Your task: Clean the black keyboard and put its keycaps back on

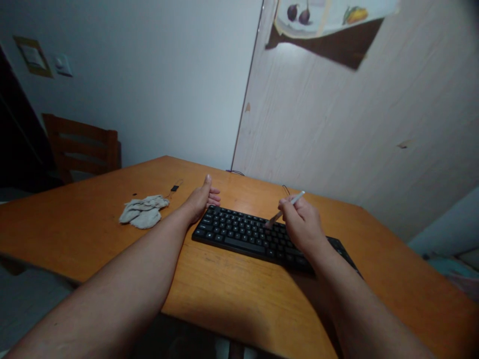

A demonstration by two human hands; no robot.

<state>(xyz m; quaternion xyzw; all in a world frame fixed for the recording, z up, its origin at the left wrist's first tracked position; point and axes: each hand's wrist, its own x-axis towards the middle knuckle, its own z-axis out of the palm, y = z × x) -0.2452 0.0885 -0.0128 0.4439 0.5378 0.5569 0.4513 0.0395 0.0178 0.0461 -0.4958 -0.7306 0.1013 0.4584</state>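
Observation:
A black keyboard [243, 245] lies on the wooden table, its right part partly hidden by my right forearm. My right hand [302, 222] grips a slim brush [298, 197] with a pale handle, tilted so its bristles meet the keys near the middle. At the keyboard's left end rests my left hand [202, 199], on its side with thumb up and fingers extended, holding nothing. Its palm side is against or very close to the keyboard's corner; which of these I cannot tell.
A crumpled grey cloth [144, 212] lies left of my left forearm, with a small black object [174, 188] on a thin cord behind it. The wooden table [224, 289] meets the wall at the back. A wooden chair [84, 144] stands at the far left.

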